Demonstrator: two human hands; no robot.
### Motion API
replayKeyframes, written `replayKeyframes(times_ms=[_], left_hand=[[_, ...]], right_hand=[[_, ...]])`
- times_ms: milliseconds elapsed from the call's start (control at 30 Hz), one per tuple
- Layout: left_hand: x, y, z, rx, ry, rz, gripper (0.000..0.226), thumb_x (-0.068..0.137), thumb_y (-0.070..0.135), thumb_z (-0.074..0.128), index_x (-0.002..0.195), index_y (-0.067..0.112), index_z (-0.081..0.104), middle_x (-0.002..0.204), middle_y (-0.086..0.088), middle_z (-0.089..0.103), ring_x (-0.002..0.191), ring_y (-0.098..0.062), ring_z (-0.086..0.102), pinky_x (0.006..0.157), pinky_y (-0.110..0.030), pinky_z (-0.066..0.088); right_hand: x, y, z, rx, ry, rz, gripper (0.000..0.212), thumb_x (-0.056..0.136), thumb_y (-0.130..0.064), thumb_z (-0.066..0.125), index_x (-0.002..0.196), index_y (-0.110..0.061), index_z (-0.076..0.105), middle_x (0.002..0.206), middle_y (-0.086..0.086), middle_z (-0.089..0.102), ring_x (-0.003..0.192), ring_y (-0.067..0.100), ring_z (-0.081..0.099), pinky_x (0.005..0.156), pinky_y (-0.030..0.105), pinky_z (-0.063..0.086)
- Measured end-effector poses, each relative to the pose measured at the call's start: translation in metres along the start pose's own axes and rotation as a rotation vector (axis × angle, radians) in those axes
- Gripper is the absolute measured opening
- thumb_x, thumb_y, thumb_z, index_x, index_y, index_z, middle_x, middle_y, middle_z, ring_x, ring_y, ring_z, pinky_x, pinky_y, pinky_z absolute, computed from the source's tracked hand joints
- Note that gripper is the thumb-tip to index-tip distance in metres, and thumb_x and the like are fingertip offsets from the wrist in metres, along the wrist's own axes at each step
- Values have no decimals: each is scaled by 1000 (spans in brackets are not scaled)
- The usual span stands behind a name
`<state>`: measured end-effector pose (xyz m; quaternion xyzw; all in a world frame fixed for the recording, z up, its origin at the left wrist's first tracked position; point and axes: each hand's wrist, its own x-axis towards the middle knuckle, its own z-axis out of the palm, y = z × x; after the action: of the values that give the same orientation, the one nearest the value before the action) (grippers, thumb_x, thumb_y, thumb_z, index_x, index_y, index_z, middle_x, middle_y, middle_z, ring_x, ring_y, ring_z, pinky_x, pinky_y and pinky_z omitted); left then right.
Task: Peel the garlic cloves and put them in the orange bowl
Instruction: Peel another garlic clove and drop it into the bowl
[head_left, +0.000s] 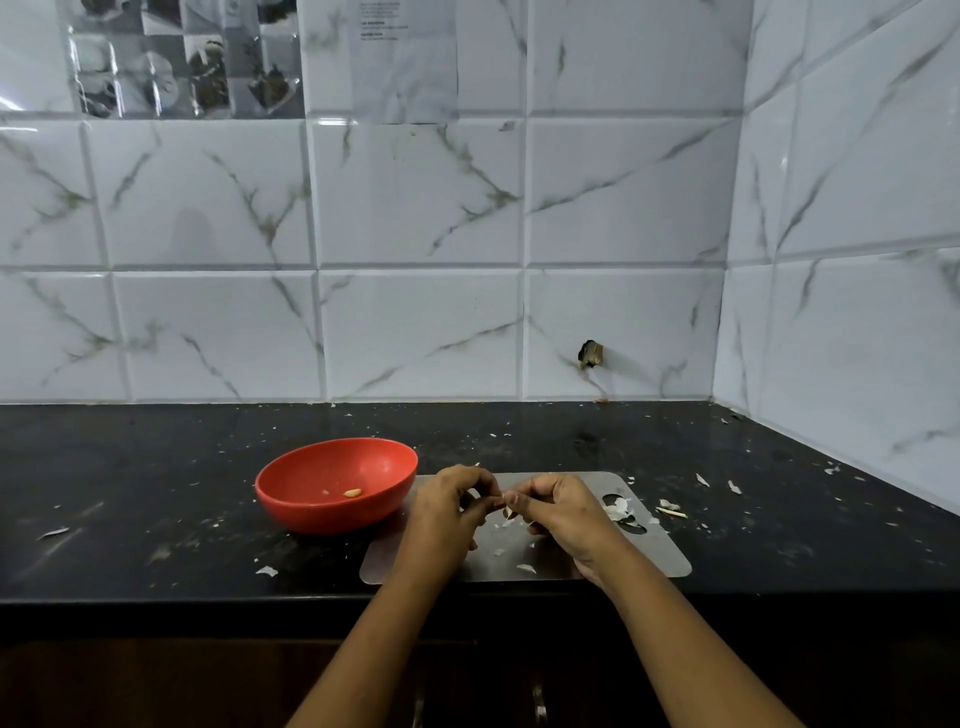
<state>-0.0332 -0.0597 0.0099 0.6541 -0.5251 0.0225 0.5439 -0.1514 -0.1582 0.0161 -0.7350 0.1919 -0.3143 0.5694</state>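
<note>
From the head camera I see both hands held together over a metal board that lies flat on the black countertop. My left hand has its fingers curled in, thumb and fingertips pinching one end of a garlic clove. My right hand is curled the same way and pinches the other end, thumb tip pressed against the left fingers. The garlic clove is almost wholly hidden between the fingertips, and a thin flake of skin hangs just below it. The orange bowl stands on the countertop just left of the left hand, its right side touching or overlapping the board's corner; I cannot tell which. One peeled clove lies on its bottom. Loose skins are piled by the board's handle hole, with more flakes scattered on the board and countertop. A white marbled tiled wall rises behind
</note>
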Motion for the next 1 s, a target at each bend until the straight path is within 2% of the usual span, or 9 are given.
replayKeyframes(times_ms=[233, 333, 467, 600, 767, 900, 1000], left_hand=[[2, -3, 2, 50, -62, 45, 3, 84, 5, 66, 85, 7, 65, 85, -3, 60, 59, -13, 59, 38, -24, 47], [1, -2, 2, 86, -65, 70, 1, 85, 6, 64, 85, 6, 63, 85, -3, 60, 56, -11, 58, 46, -26, 50], [1, 0, 2, 141, -94, 106, 2, 88, 5, 60, 88, 7, 61, 89, -5, 58, 62, -16, 60, 54, -14, 45], [2, -2, 4, 195, -119, 109, 6, 91, 9, 57, 86, 12, 57, 91, -1, 55, 62, -16, 60, 61, -26, 49], [0, -1, 5, 186, -79, 96, 9, 92, 9, 55, 85, 15, 53, 91, 2, 52, 58, -13, 59, 64, -28, 49], [0, -3, 4, 133, -20, 71, 10, 91, 8, 56, 85, 15, 52, 92, 1, 53, 57, -10, 58, 60, -21, 47], [-2, -1, 3, 66, -18, 76, 8, 89, 10, 61, 89, 16, 56, 91, 2, 56, 56, -8, 59, 45, -19, 46]], right_hand=[[2, 4, -2, -4, 5, 2, 12, 88, -9, 66, 92, 1, 71, 67, -1, 66, 54, -3, 55, 54, 14, 44], [2, 4, -2, -3, -2, 1, 11, 88, -10, 66, 91, -1, 73, 63, -3, 65, 53, -3, 54, 54, 14, 43], [1, 5, -1, -19, 16, -5, 9, 88, -11, 66, 84, -7, 73, 64, -3, 66, 53, 0, 53, 54, 16, 43], [1, 4, 0, -3, 64, -15, 9, 89, -11, 66, 83, -8, 72, 67, -3, 68, 60, -2, 59, 58, 16, 47], [0, 1, 2, 62, 113, -3, 8, 88, -13, 66, 86, -9, 73, 69, -2, 69, 60, 0, 59, 61, 19, 50], [-1, -2, 1, 143, 139, 16, 6, 86, -14, 68, 82, -12, 73, 69, -1, 70, 62, 5, 58, 59, 19, 50], [-3, -4, 1, 143, 103, 18, 5, 85, -17, 70, 81, -14, 71, 70, -3, 71, 65, 7, 61, 59, 19, 49]])
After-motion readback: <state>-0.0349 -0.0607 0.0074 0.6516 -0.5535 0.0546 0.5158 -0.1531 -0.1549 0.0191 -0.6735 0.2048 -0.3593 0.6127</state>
